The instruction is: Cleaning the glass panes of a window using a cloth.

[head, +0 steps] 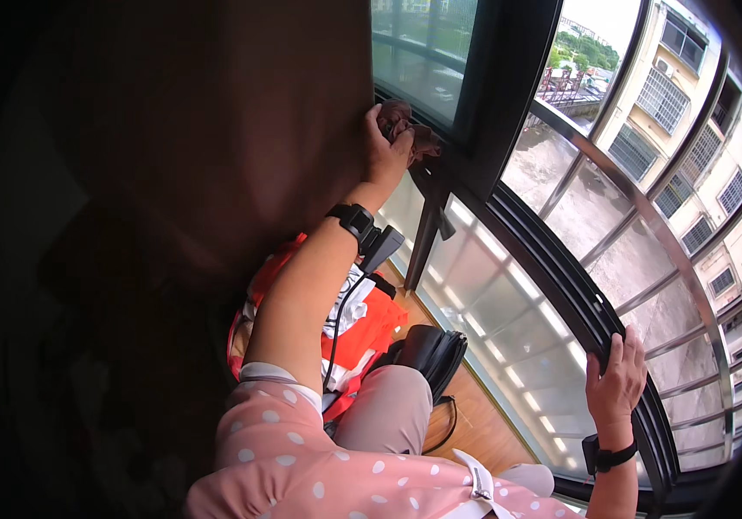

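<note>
My left hand (387, 152) grips a crumpled brown cloth (419, 139) against the lower corner of a black window frame (474, 110). Behind it, a frosted pane (426, 55) fills the frame. My right hand (619, 373) holds nothing; its fingers lie over the black window track (559, 253), slightly apart. A black wristband device with a cable (380, 250) sits on my left wrist, and another black wristband (611, 457) is on my right.
Clothes in red and white (371, 324) lie heaped below my left arm, beside a black bag (432, 357) on the wooden floor (474, 415). Outside the open window, a metal railing (643, 204) curves past. A large dark brown surface (247, 130), perhaps a curtain, covers the left side.
</note>
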A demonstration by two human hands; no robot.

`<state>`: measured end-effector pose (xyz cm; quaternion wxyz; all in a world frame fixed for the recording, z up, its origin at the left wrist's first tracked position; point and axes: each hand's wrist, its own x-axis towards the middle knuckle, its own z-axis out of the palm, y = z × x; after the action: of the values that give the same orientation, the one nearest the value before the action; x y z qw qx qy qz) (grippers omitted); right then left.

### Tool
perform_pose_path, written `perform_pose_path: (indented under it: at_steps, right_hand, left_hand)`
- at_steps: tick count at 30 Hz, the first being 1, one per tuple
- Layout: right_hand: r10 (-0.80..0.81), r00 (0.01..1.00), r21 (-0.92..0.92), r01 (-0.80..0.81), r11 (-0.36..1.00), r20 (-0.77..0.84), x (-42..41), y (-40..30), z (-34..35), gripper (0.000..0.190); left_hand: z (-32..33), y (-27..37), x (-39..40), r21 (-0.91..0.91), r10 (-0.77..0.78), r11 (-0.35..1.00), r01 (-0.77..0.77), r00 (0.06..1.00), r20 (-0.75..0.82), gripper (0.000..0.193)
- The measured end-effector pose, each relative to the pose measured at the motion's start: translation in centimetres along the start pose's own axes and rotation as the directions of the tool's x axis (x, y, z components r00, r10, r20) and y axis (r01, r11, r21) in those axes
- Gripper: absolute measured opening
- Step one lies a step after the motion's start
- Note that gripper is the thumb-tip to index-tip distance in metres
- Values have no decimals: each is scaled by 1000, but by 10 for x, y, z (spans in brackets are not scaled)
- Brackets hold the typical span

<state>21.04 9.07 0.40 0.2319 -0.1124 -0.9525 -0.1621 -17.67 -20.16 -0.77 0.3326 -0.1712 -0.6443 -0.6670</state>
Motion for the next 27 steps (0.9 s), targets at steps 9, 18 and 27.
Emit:
perform_pose_path:
  at_steps: [9,18,27]
  right_hand:
    - [8,997,4,-8,1000,80,5,-2,-2,51]
    - [-1,997,20,-1,1000,82,6,-3,-1,50]
    - [-16,998,-1,16,1000,56,5,-5,-2,50]
  left_hand:
    - [36,-50,23,-77,-295,953,292,955,-31,58]
    - [69,56,-108,164,152,974,-154,988,26,55]
    - [60,-24,-29,3,-161,987,161,983,-88,52]
